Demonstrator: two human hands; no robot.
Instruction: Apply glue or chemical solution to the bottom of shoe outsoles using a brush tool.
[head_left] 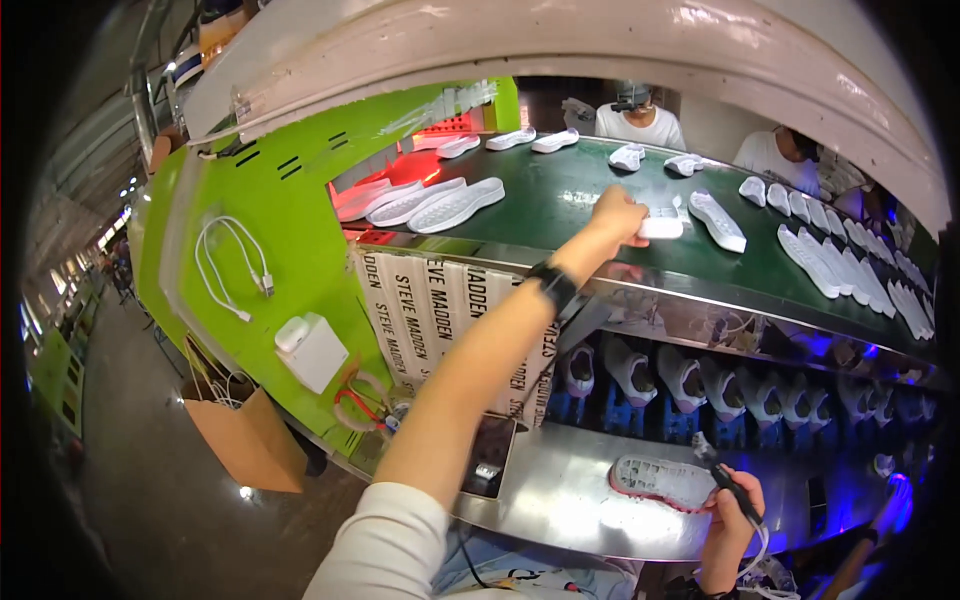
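Note:
My left hand point(615, 222) reaches across to the green conveyor belt, its fingers closed on the end of a white shoe sole point(662, 229). A black watch sits on that wrist. Low on the right, my right hand point(735, 510) grips a black-handled brush point(735, 487) with a pale bristled tip and a thin white tube trailing from it. Beside that hand, over the metal worktop, is another shoe sole point(660, 482), its gridded inner side up and its rim reddish. Whether my right fingers also hold this sole, I cannot tell.
White soles point(455, 206) lie in groups along the green belt point(570, 180). Below it, several shoes point(630, 372) stand on blue supports above the metal worktop point(560, 500). A green machine panel point(210, 270) and paper bag point(245, 435) are at left. People sit across the belt.

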